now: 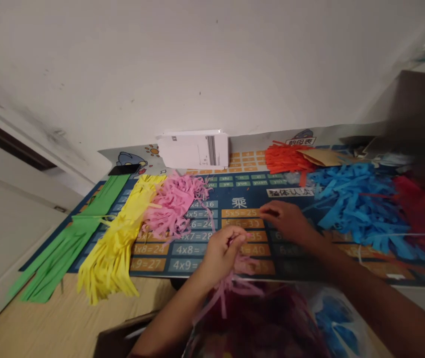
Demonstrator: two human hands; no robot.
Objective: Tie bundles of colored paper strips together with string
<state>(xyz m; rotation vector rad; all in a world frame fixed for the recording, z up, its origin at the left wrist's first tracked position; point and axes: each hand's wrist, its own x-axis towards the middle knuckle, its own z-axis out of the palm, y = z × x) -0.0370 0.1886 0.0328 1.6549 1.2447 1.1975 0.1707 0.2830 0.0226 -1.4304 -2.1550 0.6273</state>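
Closed near the table's front edge, my left hand (222, 252) grips a small pink paper tassel (230, 286), whose strips hang below the fingers over the edge. To its right, my right hand (282, 219) hovers above the printed mat with fingertips pinched together; whatever they hold, if anything, is too small to see. Left of my hands lies a bushy pink tassel bundle (177, 204). Beside that are a yellow fringed bundle (117, 243) and a green one (74, 228), both tied near the middle.
A multiplication-chart mat (152, 264) covers the table. White printed card (193, 150) leans on the wall. A black phone (123, 169) lies back left. Orange (287, 158), blue (357, 204) and red fringes (421, 214) lie right. Below sits a plastic bag (337, 323) with blue contents.
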